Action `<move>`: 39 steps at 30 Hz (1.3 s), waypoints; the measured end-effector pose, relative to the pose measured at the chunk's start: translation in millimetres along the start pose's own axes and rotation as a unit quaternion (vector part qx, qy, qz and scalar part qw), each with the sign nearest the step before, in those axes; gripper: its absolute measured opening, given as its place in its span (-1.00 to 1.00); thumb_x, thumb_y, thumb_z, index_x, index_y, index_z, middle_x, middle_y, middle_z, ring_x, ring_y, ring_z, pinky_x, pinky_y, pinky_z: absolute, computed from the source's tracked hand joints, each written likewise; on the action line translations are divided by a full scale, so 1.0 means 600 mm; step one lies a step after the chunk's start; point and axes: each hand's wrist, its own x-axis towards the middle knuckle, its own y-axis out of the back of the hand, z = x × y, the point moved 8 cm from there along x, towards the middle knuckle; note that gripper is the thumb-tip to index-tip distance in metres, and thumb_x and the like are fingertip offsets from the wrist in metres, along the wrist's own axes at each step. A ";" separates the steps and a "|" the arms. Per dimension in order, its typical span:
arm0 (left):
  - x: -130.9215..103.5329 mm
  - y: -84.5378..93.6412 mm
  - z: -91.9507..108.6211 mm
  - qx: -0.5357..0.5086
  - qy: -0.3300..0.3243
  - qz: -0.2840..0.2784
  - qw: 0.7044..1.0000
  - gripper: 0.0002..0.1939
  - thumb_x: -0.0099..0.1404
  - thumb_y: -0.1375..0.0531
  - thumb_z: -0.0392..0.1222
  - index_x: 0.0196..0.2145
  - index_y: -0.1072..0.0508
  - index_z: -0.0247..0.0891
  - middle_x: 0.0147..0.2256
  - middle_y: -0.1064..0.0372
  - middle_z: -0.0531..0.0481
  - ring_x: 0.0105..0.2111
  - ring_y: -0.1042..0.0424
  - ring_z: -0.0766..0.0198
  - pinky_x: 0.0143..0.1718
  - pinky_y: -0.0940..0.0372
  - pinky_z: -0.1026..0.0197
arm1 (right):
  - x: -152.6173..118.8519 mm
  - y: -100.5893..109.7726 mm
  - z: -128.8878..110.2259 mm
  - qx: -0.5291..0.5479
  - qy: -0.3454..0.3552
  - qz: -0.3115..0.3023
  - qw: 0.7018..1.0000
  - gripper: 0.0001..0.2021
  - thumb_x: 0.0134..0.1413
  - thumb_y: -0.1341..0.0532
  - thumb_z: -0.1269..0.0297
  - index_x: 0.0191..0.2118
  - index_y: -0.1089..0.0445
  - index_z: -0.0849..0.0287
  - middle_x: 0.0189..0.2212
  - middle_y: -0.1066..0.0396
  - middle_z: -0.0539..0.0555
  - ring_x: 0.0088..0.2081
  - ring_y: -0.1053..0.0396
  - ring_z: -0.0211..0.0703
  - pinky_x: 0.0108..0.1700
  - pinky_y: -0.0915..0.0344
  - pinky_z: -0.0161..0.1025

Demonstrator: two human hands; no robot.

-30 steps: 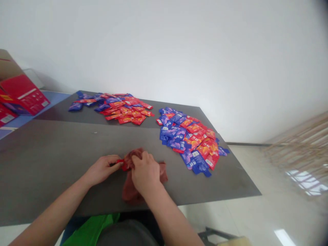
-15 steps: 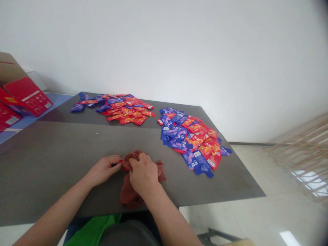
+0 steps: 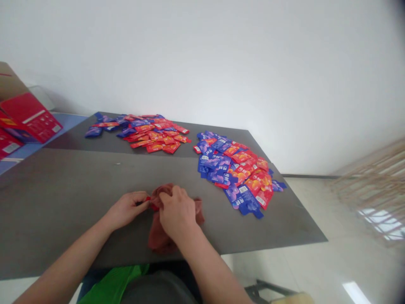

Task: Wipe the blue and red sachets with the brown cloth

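My right hand (image 3: 178, 211) is closed on a reddish-brown cloth (image 3: 160, 236) near the front edge of the grey table (image 3: 79, 181). Beside it, my left hand (image 3: 129, 207) pinches the edge of a small red packet (image 3: 154, 207), most of which is hidden under the cloth and my right fingers. To the right lies a spread pile of blue and red packets (image 3: 242, 171), printed with fruit. A second pile of red and blue packets (image 3: 155, 133) sits farther back, left of the first.
Open red cardboard boxes (image 3: 30, 118) stand on a blue surface (image 3: 71, 121) at the far left. A white wall (image 3: 205, 63) rises behind the table. Wooden slats (image 3: 376, 181) are at the right, above a pale floor.
The view has shifted very slightly. Both hands remain at the cloth and red packet, with hardly any visible movement.
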 end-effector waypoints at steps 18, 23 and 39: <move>0.000 0.003 0.004 0.010 -0.003 0.010 1.000 -0.59 0.38 -0.06 0.11 -0.42 -0.51 -0.20 -0.39 -0.46 0.03 -0.34 -0.42 0.22 -0.28 -0.28 0.26 | 0.001 -0.012 0.055 0.007 -0.045 0.003 0.999 -0.79 0.27 -0.11 0.25 -0.11 -0.47 0.02 -0.12 -0.36 0.11 -0.12 -0.36 -0.06 -0.24 -0.26 -0.23; -0.002 0.002 0.005 0.012 0.000 0.006 1.000 -0.56 0.39 -0.05 0.11 -0.49 -0.44 -0.22 -0.39 -0.44 0.02 -0.36 -0.41 0.25 -0.30 -0.26 0.27 | -0.007 0.031 0.189 -0.041 -0.196 0.024 0.980 -0.75 0.32 -0.05 0.28 -0.13 -0.50 0.11 -0.12 -0.38 0.17 -0.14 -0.39 -0.05 -0.24 -0.24 -0.22; 0.124 -0.048 0.052 0.039 0.006 -0.019 0.999 -0.58 0.34 -0.08 0.07 -0.52 -0.45 -0.27 -0.49 -0.37 0.05 -0.43 -0.35 0.27 -0.38 -0.14 0.29 | -0.124 -0.042 0.032 0.191 0.018 0.058 0.980 -0.81 0.11 -0.24 0.34 -0.16 -0.47 -0.05 -0.22 -0.38 0.03 -0.16 -0.35 -0.06 -0.20 -0.25 -0.19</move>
